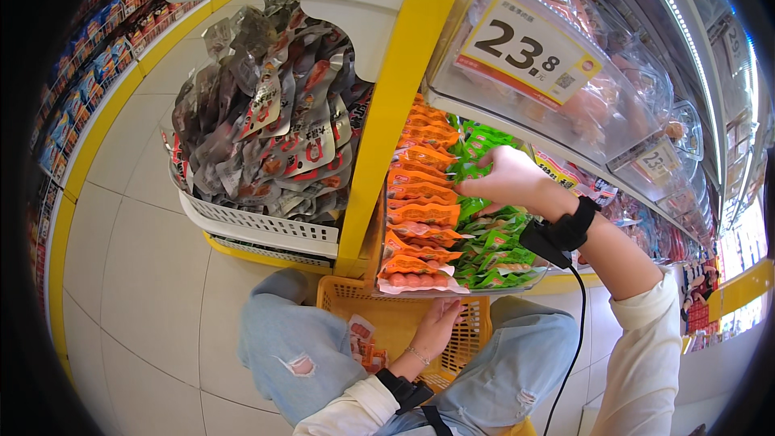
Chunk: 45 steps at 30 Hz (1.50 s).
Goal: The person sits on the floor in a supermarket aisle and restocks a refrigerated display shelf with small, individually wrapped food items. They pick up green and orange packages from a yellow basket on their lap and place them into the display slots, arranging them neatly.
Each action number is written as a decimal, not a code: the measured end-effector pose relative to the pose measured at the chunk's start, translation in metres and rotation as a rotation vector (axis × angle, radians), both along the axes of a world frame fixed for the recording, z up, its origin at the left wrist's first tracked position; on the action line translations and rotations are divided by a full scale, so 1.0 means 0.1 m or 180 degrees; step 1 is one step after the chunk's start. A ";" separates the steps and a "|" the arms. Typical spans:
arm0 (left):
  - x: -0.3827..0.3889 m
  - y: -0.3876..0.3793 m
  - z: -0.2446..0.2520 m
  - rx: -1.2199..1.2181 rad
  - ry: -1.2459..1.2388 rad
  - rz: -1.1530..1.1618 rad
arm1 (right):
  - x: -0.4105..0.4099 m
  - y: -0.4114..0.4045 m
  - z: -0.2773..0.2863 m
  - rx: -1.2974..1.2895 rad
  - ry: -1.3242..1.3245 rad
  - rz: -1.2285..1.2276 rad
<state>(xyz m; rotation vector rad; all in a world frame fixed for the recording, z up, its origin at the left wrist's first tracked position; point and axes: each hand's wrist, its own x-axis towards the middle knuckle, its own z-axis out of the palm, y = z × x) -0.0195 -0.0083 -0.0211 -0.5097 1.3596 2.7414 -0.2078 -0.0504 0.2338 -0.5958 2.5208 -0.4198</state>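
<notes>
My right hand (505, 178) reaches over a row of green snack packets (484, 139), its fingers apart and the tips close to or touching the packets. Nothing is visibly held in it. Beside the green ones, orange packets (424, 194) stand in a tight row, with reddish round pieces showing in the front ones. Both rows sit in a clear plastic bin (418, 292). My left hand (437, 324) is just below the bin's front edge, over a yellow plastic basket (342, 290); its fingertips are partly hidden. Several orange-and-white packets (366, 345) lie in the basket between my knees.
A white perforated basket (260, 212) heaped with silvery packets (290, 115) stands to the left, past a yellow shelf post (402, 72). A clear bin with a price card (527, 51) overhangs on the right. A black cable (575, 345) hangs from my right wrist strap (563, 227).
</notes>
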 end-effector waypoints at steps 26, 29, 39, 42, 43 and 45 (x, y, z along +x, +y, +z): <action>-0.01 0.01 0.00 0.0079 -0.0073 0.0030 | 0.29 0.14 -0.03 -0.0560 0.0706 0.1275; 0.00 0.01 0.00 0.0043 -0.0060 0.0013 | 0.27 0.15 -0.05 -0.0462 0.0893 0.1409; -0.02 0.01 -0.05 0.0024 -0.0123 -0.0031 | 0.25 0.21 -0.12 -0.0129 0.1089 0.1351; -0.02 0.01 -0.02 0.0121 -0.0132 0.0063 | 0.11 0.27 -0.13 -0.0302 0.1427 0.1645; 0.00 0.02 -0.05 0.0100 -0.0143 0.0058 | 0.10 0.26 0.01 -0.0104 0.0825 0.1216; 0.07 0.03 -0.14 -0.0745 0.0301 -0.0070 | 0.07 0.30 -0.02 -0.0537 0.0634 0.1099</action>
